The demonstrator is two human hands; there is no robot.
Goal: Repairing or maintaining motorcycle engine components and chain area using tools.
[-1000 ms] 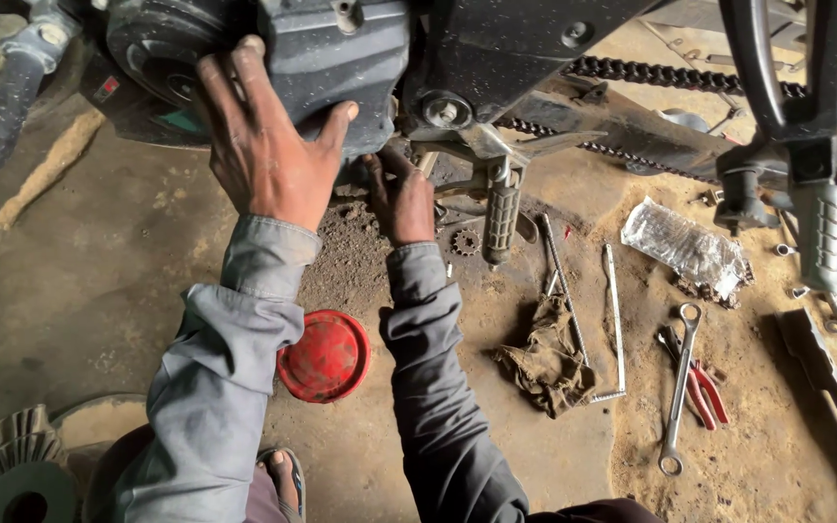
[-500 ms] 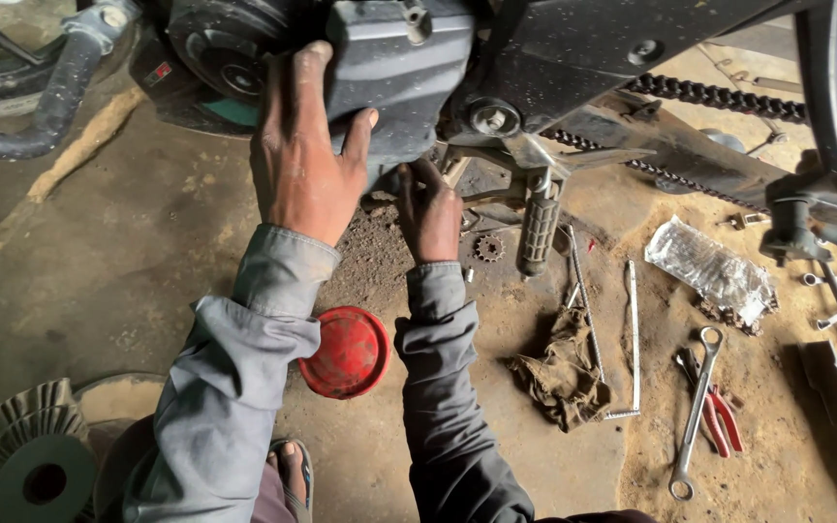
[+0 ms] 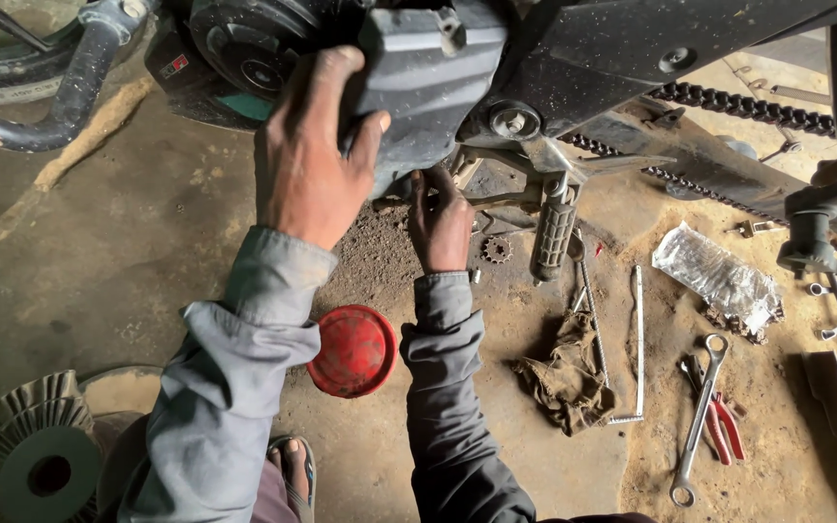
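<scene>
Engine side cover (image 3: 428, 77), a grey moulded casing with a matt, dusty face, sits against the motorcycle's flank at the top of the view, its long axis running roughly crosswise and its broad face turned toward the wearer. Left of the cover, a black tubular crash guard (image 3: 60, 97) curves away. The left hand (image 3: 307, 160) lies spread over the cover's left edge, fingers wrapped round its rim and thumb hooked on the face, gripping it. Below the cover, a shallow round red plastic lid or dish (image 3: 353, 351) rests on the gritty concrete floor (image 3: 147, 242); its contents cannot be told. The right hand (image 3: 441, 225) reaches under the cover's lower edge, fingers curled up out of sight; whether it holds anything cannot be told. Right of that hand, beneath the cover, a small toothed sprocket (image 3: 497, 250) lies on the floor beside a ribbed rubber footpeg (image 3: 552, 237). Further right of the cover lie a soiled crumpled rag (image 3: 564, 378), a bare drive chain (image 3: 728, 97), a clear crinkled plastic bag (image 3: 719, 281), a steel combination spanner (image 3: 701, 416) and red-handled pliers (image 3: 726, 426).
</scene>
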